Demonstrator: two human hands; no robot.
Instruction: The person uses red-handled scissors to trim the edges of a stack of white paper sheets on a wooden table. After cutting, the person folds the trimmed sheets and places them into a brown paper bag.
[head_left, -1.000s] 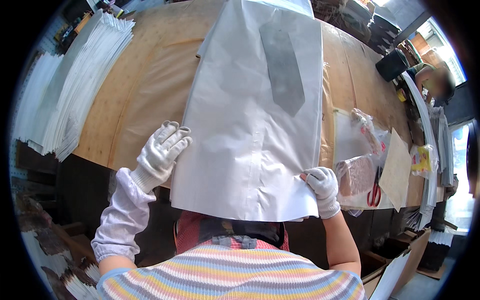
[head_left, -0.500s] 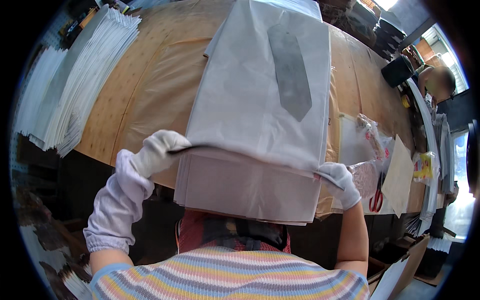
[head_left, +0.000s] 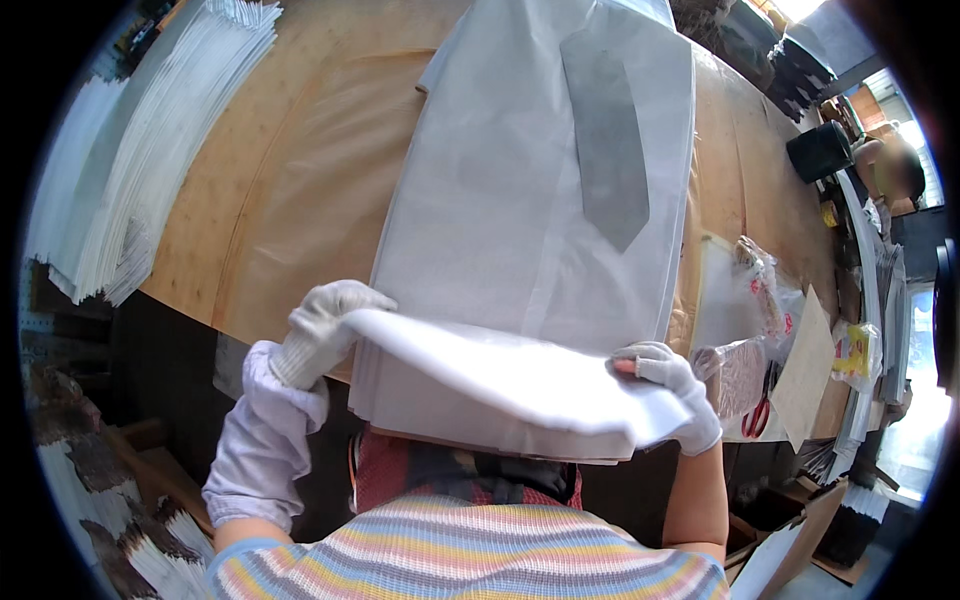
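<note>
My left hand, in a white knitted glove, grips the left corner of a large pale sheet. Fingers of my right hand, in a white glove with at least one bare fingertip, pinch the sheet's right corner. Between the hands the near edge curls up, showing a bright white flap. A flat dark grey piece with a pointed end lies on the sheet's right part. Under the sheet is a stack of similar sheets that juts past the table's near edge.
Thick bundles of white sheets stand on the table at the left. On the right are red-handled scissors, clear plastic bags and a beige card. Farther back are a black bin and another person.
The sheet's near edge has come toward me and turned up, so its white underside shows. Both hands have moved slightly nearer to me, still holding the corners.
</note>
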